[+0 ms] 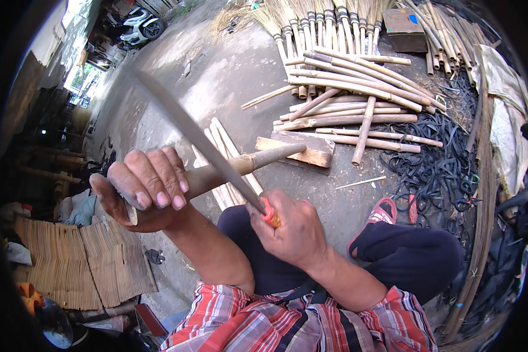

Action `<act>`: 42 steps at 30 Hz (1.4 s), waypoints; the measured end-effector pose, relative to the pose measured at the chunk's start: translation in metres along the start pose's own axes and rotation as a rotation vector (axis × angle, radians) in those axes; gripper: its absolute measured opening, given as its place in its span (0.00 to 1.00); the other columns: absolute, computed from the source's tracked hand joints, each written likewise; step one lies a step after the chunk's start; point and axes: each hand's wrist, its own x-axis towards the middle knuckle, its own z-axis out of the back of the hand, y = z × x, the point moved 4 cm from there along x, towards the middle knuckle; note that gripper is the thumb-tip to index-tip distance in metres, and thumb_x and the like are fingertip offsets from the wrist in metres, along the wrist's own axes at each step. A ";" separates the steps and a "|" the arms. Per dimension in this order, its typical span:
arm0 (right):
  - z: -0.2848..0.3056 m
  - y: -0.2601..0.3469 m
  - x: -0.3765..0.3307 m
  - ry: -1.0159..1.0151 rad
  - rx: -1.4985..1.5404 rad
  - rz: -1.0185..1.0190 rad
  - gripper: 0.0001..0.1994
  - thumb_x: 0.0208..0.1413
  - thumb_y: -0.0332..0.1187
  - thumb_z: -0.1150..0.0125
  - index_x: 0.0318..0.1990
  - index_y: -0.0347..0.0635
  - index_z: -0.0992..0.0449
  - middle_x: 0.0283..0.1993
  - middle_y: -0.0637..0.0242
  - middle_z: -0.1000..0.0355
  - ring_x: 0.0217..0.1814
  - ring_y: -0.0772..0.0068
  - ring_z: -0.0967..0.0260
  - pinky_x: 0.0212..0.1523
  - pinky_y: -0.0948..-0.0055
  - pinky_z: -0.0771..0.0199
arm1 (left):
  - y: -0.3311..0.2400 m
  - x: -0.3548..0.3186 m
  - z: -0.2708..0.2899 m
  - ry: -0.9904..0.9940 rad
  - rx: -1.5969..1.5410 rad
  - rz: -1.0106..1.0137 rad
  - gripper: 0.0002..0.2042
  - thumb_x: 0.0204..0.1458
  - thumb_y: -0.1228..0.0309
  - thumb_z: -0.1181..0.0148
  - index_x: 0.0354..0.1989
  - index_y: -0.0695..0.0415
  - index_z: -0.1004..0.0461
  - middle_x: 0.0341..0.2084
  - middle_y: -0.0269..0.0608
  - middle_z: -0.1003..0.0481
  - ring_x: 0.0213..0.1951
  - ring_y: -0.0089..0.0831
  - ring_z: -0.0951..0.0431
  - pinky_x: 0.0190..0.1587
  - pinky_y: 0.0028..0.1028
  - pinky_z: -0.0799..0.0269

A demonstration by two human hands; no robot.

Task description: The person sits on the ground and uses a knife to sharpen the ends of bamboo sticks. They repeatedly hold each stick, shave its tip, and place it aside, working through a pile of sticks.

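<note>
My left hand [149, 185] is wrapped around the near end of a bamboo pole [208, 179], which slants away to the right. The pole's far end lies over a wooden block [320, 155]. In my right hand [293, 229] is the red-wrapped handle of a long-bladed knife [185, 120]. Its blade crosses over the pole just right of my left fingers and points up and left; I cannot tell whether it touches the bamboo. Several pale split bamboo strips [220, 141] lie on the ground behind the pole.
Cut bamboo poles [358, 120] are piled beyond the block, with a row of brooms [328, 29] behind. Tangled black strips [437, 158] cover the ground at right. A slatted bamboo mat [82, 264] lies at left. A cardboard box [405, 32] and a motorbike [141, 26] stand farther back.
</note>
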 end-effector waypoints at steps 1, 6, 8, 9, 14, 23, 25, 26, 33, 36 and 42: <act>-0.001 -0.015 0.004 0.029 -0.100 -0.187 0.12 0.59 0.35 0.35 0.39 0.36 0.27 0.28 0.45 0.25 0.32 0.40 0.23 0.32 0.51 0.24 | 0.000 0.000 0.000 0.001 0.000 -0.004 0.31 0.73 0.54 0.75 0.27 0.57 0.27 0.22 0.44 0.27 0.19 0.33 0.26 0.31 0.34 0.28; -0.001 -0.079 0.005 0.085 -0.286 -0.614 0.14 0.62 0.40 0.40 0.38 0.34 0.27 0.28 0.37 0.25 0.35 0.33 0.23 0.38 0.45 0.23 | -0.003 0.003 0.011 -0.043 -0.016 -0.002 0.31 0.73 0.53 0.73 0.28 0.58 0.26 0.20 0.43 0.28 0.19 0.33 0.25 0.31 0.34 0.28; -0.013 -0.082 -0.002 0.093 -0.178 -0.435 0.15 0.62 0.40 0.41 0.39 0.34 0.27 0.28 0.37 0.25 0.35 0.32 0.23 0.39 0.44 0.23 | -0.003 0.001 0.016 -0.068 -0.023 0.000 0.31 0.72 0.52 0.71 0.28 0.58 0.25 0.20 0.42 0.27 0.20 0.33 0.25 0.30 0.34 0.29; -0.018 -0.082 -0.003 0.076 -0.112 -0.293 0.15 0.63 0.41 0.42 0.40 0.34 0.26 0.28 0.38 0.25 0.35 0.32 0.24 0.39 0.44 0.23 | -0.002 0.002 0.020 -0.074 -0.032 -0.012 0.31 0.72 0.51 0.71 0.28 0.57 0.25 0.21 0.42 0.27 0.20 0.33 0.25 0.30 0.34 0.29; -0.030 -0.167 -0.010 0.095 -0.276 -0.651 0.17 0.61 0.42 0.41 0.43 0.34 0.23 0.37 0.37 0.23 0.43 0.33 0.24 0.46 0.43 0.23 | 0.003 0.010 0.050 -0.361 0.185 -0.114 0.44 0.54 0.22 0.64 0.33 0.59 0.26 0.22 0.40 0.31 0.22 0.28 0.30 0.28 0.26 0.35; -0.015 -0.269 -0.070 0.142 -0.399 -0.908 0.19 0.57 0.42 0.41 0.44 0.31 0.21 0.44 0.37 0.22 0.51 0.36 0.24 0.53 0.46 0.26 | 0.147 -0.098 0.142 -0.586 0.552 0.524 0.45 0.56 0.57 0.31 0.72 0.54 0.59 0.66 0.55 0.40 0.67 0.48 0.33 0.68 0.43 0.33; -0.010 -0.269 -0.069 0.171 -0.418 -0.931 0.20 0.57 0.43 0.41 0.43 0.31 0.21 0.43 0.37 0.22 0.50 0.35 0.24 0.52 0.46 0.26 | 0.195 -0.138 0.154 -0.671 0.508 0.698 0.41 0.57 0.66 0.32 0.72 0.57 0.55 0.66 0.54 0.39 0.65 0.44 0.32 0.67 0.39 0.31; -0.007 -0.270 -0.068 0.169 -0.440 -0.951 0.20 0.57 0.44 0.40 0.42 0.31 0.21 0.43 0.37 0.22 0.49 0.35 0.24 0.51 0.45 0.26 | 0.216 -0.153 0.159 -0.639 0.594 0.804 0.32 0.60 0.67 0.35 0.68 0.61 0.45 0.61 0.50 0.32 0.59 0.38 0.28 0.63 0.35 0.28; -0.005 -0.288 -0.074 0.172 -0.463 -0.866 0.18 0.59 0.44 0.40 0.33 0.35 0.23 0.32 0.45 0.23 0.38 0.41 0.24 0.41 0.50 0.27 | 0.222 -0.225 0.215 -0.986 0.834 0.769 0.17 0.66 0.61 0.42 0.49 0.65 0.29 0.34 0.41 0.24 0.34 0.29 0.24 0.40 0.29 0.26; -0.007 -0.290 -0.073 0.167 -0.489 -0.838 0.18 0.59 0.44 0.40 0.33 0.35 0.23 0.32 0.44 0.23 0.38 0.40 0.24 0.41 0.50 0.27 | 0.205 -0.296 0.222 -1.375 0.796 0.971 0.20 0.61 0.59 0.39 0.49 0.66 0.26 0.36 0.49 0.21 0.37 0.35 0.20 0.42 0.33 0.24; -0.002 -0.290 -0.071 0.163 -0.476 -0.814 0.17 0.60 0.43 0.39 0.34 0.34 0.23 0.33 0.43 0.23 0.37 0.39 0.24 0.40 0.50 0.27 | 0.182 -0.423 0.229 -1.253 1.293 1.509 0.27 0.57 0.55 0.37 0.55 0.68 0.25 0.47 0.60 0.20 0.52 0.51 0.20 0.58 0.41 0.28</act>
